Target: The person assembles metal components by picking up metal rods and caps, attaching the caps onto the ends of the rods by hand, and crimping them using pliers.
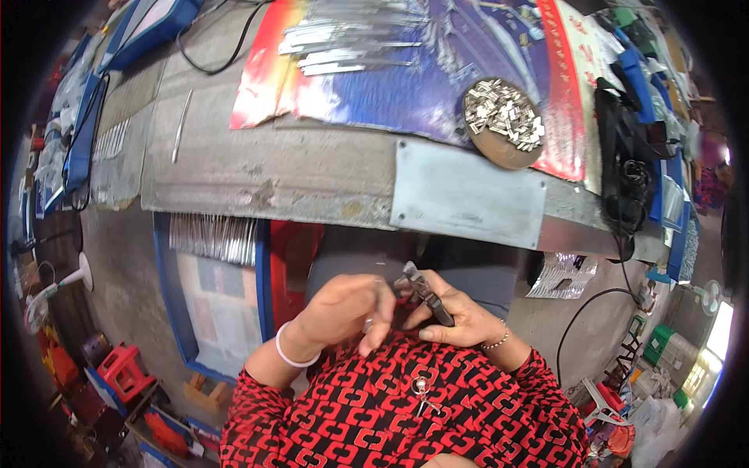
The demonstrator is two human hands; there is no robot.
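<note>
My right hand is closed around a pair of pliers with dark handles, held in front of my body with the metal jaws pointing up and left. Close beside the pliers, my left hand has its fingers bent. Motion smears those fingertips, and a small shiny spot shows among them; I cannot make out whether it is a held piece. Both hands are below the bench's near edge, over my lap. Beyond them a pale metal plate is fixed to the bench edge.
On the grey bench, a round dish holds many small metal pieces. Thin metal strips lie on a colourful sheet. A slim metal rod lies left. A blue-framed drawer stands open beside my left arm. Black cables hang right.
</note>
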